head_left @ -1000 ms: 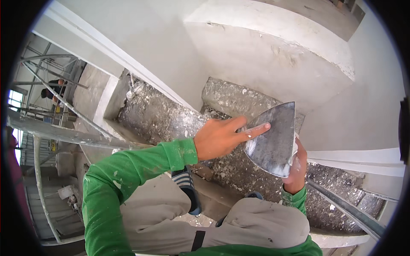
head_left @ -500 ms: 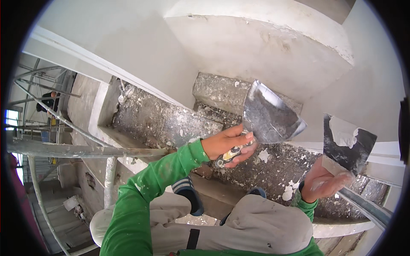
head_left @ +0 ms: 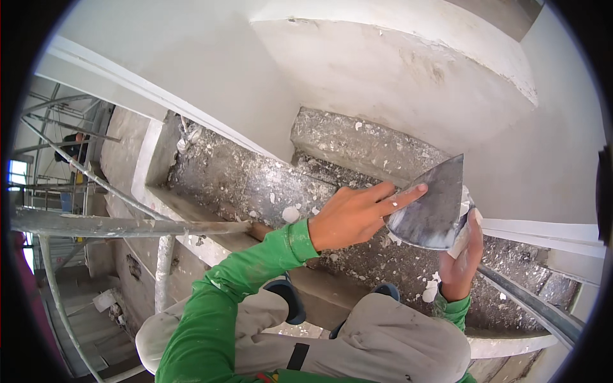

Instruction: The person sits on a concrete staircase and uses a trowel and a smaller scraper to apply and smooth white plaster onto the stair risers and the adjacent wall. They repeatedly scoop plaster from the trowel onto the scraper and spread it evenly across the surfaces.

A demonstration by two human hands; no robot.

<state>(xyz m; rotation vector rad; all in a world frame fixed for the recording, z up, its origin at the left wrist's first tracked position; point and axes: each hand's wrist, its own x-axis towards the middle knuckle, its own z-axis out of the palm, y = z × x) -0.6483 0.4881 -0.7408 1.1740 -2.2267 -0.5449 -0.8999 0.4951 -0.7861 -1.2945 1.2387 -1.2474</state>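
In my left hand [head_left: 350, 216] is a wide putty knife [head_left: 435, 207], gripped with the index finger laid along its grey, whitened metal blade; the handle is hidden under the hand. My right hand [head_left: 465, 265] is closed on a second flat blade [head_left: 462, 221], apparently a small putty spreader, with white putty [head_left: 465, 196] on it. The wide knife overlaps this second blade and hides most of it. Their edges meet or nearly meet; I cannot tell whether they touch.
Below is a rough ledge [head_left: 255, 175] spattered with dried putty. A scaffold pipe [head_left: 128, 225] crosses at left, another metal bar [head_left: 533, 300] at lower right. A smooth plastered wall [head_left: 396, 67] rises ahead. Far left, a person [head_left: 70, 150] stands among scaffolding.
My left hand has swung the wide putty knife right and turned its blade. My right hand has shifted left and tilted its blade, so the two tools now overlap.
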